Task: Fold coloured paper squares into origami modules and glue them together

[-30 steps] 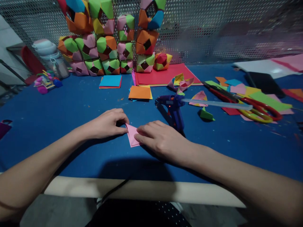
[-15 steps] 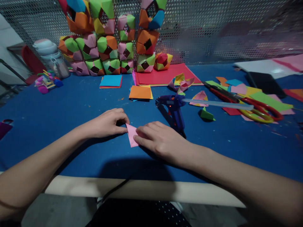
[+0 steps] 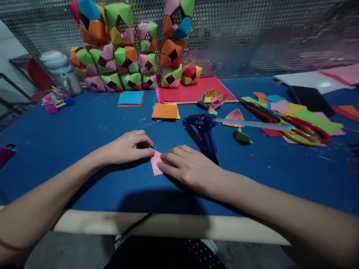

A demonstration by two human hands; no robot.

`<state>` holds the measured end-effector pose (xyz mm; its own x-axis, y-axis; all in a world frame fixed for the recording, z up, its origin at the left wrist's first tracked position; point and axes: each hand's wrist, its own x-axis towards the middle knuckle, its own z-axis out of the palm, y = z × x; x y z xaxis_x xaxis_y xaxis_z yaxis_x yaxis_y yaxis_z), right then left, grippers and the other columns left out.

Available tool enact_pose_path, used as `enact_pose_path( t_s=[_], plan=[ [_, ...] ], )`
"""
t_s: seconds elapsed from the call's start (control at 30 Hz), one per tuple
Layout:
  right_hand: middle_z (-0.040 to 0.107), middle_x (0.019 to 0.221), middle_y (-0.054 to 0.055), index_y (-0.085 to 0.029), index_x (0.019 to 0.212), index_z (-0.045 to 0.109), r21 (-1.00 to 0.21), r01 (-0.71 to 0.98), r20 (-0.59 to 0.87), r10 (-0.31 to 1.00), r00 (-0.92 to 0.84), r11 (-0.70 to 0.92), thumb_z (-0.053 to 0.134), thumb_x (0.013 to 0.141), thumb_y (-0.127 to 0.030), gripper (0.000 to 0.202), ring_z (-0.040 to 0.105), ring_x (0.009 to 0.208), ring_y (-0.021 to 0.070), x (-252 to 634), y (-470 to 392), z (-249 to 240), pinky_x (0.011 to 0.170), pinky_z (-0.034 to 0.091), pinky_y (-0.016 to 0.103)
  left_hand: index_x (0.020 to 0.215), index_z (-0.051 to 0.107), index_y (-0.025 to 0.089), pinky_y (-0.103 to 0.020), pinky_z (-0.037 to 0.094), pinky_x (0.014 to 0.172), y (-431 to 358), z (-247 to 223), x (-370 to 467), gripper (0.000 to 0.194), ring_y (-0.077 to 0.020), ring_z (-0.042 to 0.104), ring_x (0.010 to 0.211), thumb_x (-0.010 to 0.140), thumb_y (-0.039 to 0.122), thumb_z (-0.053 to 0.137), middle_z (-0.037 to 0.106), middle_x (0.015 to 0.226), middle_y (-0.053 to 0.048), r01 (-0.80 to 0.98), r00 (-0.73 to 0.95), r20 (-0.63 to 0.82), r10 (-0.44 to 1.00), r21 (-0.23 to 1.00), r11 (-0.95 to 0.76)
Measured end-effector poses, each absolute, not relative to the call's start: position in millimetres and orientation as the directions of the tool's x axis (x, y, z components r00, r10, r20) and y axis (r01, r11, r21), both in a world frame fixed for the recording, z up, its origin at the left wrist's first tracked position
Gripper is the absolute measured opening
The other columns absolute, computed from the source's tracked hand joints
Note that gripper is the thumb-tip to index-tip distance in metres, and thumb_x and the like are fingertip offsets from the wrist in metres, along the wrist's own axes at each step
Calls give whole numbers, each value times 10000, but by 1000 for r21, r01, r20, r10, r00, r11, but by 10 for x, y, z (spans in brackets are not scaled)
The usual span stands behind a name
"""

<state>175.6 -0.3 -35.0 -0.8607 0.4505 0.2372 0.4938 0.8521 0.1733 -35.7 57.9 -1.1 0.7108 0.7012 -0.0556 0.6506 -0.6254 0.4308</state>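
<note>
A small folded piece of pink paper (image 3: 156,164) lies on the blue table (image 3: 112,190) in front of me. My left hand (image 3: 129,148) pinches its upper left corner between thumb and forefinger. From the right, my right hand (image 3: 186,164) presses on the paper, its fingers bent close together and covering the right part. Just beyond my right hand stands a blue glue gun (image 3: 206,132), its clear glue stick (image 3: 252,124) sticking out to the right. A stack of orange paper squares (image 3: 165,111) is farther back.
Several multicoloured folded-paper balls (image 3: 126,59) are stacked against a perforated metal screen (image 3: 238,41). Red-handled scissors (image 3: 311,129) rest among loose paper pieces at right, near a green folded piece (image 3: 242,136). A blue-topped paper stack (image 3: 130,98) and a bottle (image 3: 68,76) stand back left.
My left thumb has come slightly right, over the edge of the pink paper's upper corner. The right hand stays nearly in place. The whole view has shifted slightly.
</note>
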Motion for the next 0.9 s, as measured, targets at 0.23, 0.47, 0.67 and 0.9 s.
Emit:
enact_pose_path(
  t_s=[0.23, 0.47, 0.67, 0.9],
  plan=[
    [610, 916, 121, -96, 1047, 601, 188, 477, 236, 432, -870, 858, 331, 937, -128, 293, 483, 813, 202, 1748, -3, -338, 709, 331, 346, 779, 624, 165, -284, 398, 725, 567, -161, -301, 198, -147, 526, 774, 824, 328, 522, 569, 788, -18, 665, 649, 77, 757, 426, -613],
    [608, 902, 116, -106, 1019, 622, 188, 467, 284, 407, -868, 864, 293, 950, -141, 337, 466, 809, 199, 1742, 0, -314, 695, 330, 343, 746, 618, 165, -274, 400, 699, 589, -180, -312, 137, -138, 527, 740, 803, 256, 532, 568, 775, -12, 671, 622, 57, 781, 475, -570],
    [602, 856, 98, -99, 998, 629, 197, 433, 288, 370, -883, 880, 324, 942, -134, 312, 448, 776, 190, 1744, 10, -322, 695, 311, 339, 705, 620, 155, -254, 393, 649, 607, -181, -304, 116, -120, 519, 676, 767, 208, 538, 568, 751, -8, 692, 564, 33, 825, 526, -494],
    [618, 866, 97, -90, 968, 639, 208, 396, 276, 334, -901, 894, 370, 926, -125, 274, 452, 768, 185, 1747, 28, -330, 682, 299, 332, 785, 620, 153, -244, 387, 609, 608, -193, -295, 98, -110, 498, 630, 750, 177, 531, 579, 737, -6, 692, 515, 11, 857, 585, -423]
  ],
)
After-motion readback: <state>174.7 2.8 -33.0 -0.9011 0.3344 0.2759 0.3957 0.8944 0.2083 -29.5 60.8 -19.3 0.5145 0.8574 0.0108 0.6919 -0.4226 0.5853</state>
